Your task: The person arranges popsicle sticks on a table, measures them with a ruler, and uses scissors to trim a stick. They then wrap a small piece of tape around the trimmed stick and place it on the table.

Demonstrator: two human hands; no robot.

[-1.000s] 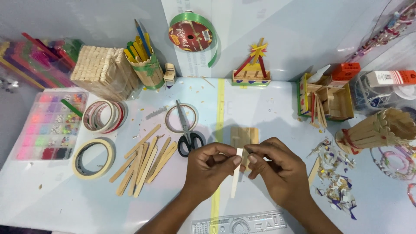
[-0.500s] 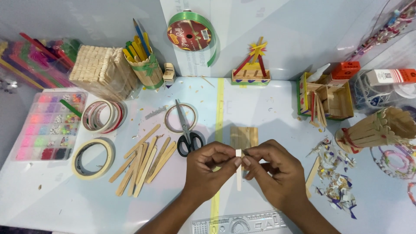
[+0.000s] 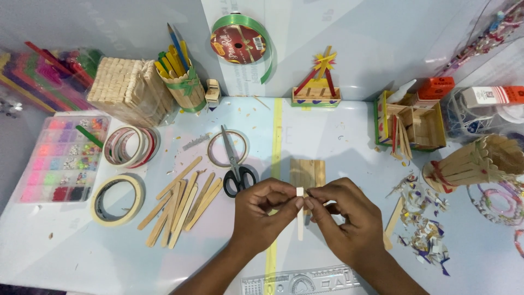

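My left hand (image 3: 263,216) and my right hand (image 3: 345,218) meet over the white table, both pinching the top end of one pale wooden craft stick (image 3: 299,218) that hangs nearly upright between them. Just behind the hands lies a small flat panel of joined wooden sticks (image 3: 307,172). A loose pile of wooden sticks (image 3: 180,202) lies to the left of my left hand. Black-handled scissors (image 3: 234,161) rest across a thin tape ring left of the panel.
Tape rolls (image 3: 117,199) and a bead box (image 3: 60,158) sit at the left. A stick box and pencil holder (image 3: 183,82) stand at the back, with a small stick house (image 3: 316,87). A stick tray (image 3: 415,123), bundle (image 3: 475,161), paper scraps (image 3: 423,218) lie right. A clear ruler (image 3: 300,281) lies near me.
The stick has swung from a tilt to nearly upright, and both hands have closed in on its top end. Nothing else on the table has moved.
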